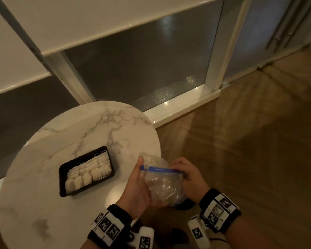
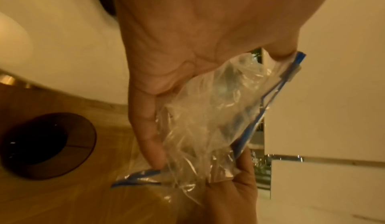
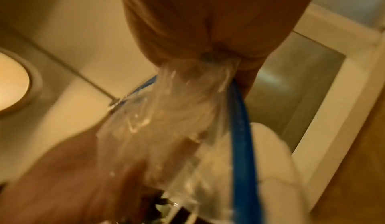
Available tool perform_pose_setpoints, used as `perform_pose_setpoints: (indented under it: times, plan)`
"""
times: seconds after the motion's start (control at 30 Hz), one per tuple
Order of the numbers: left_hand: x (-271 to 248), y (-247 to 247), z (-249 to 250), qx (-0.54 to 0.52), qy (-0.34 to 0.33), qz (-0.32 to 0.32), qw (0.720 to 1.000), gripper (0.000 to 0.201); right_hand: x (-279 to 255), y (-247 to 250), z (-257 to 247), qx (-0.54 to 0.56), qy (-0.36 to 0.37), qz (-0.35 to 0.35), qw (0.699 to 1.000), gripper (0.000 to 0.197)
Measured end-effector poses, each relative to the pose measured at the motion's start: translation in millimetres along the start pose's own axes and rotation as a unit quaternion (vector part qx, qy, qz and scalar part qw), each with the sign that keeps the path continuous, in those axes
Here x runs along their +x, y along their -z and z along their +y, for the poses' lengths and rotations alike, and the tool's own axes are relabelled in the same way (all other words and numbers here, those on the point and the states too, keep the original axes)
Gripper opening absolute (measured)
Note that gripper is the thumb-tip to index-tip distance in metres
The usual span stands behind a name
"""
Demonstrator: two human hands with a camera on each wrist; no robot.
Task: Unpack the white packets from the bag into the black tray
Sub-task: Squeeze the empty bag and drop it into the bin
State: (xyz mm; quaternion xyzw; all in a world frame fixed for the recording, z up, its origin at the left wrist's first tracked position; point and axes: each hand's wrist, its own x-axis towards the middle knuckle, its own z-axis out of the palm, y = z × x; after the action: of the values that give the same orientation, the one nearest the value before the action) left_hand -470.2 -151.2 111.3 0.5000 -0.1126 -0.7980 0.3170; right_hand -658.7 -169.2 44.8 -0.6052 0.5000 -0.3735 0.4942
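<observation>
A clear plastic bag (image 1: pixel 162 186) with a blue zip strip hangs just off the round table's right edge, held between both hands. My left hand (image 1: pixel 138 187) grips its left end, thumb up by the zip. My right hand (image 1: pixel 188 175) pinches the right end. In the left wrist view the bag (image 2: pixel 208 120) looks crumpled and see-through, with no packet visible inside. The right wrist view shows the bag (image 3: pixel 177 112) bunched in my fingers, blurred. The black tray (image 1: pixel 63 169) sits on the table, filled with rows of white packets (image 1: pixel 87 174).
The round marble table (image 1: pixel 61 141) stands by a low window with a white frame (image 1: pixel 178 108). Wooden floor (image 1: pixel 250 141) spreads to the right. A dark round table base (image 2: pixel 48 145) shows on the floor below.
</observation>
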Motion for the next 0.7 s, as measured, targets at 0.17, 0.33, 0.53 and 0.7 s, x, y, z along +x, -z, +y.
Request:
perform_pose_setpoints:
  times: [0.17,0.33,0.53,0.7]
  plan:
    - [39,-13,-31,0.069,-0.005,0.003,0.998,0.039,-30,42,44,-0.025,-0.109,-0.049,0.992,0.043]
    - [95,-11,-74,0.138,-0.038,0.050,0.988,0.032,-72,67,58,0.357,-0.309,0.027,0.881,0.048]
    - [151,-5,-124,0.242,-0.058,0.107,0.963,0.034,-91,41,125,0.520,-0.432,0.027,0.737,0.059]
    - [199,20,-153,0.362,-0.056,0.125,0.922,0.032,-69,22,191,0.524,-0.422,0.109,0.732,0.051]
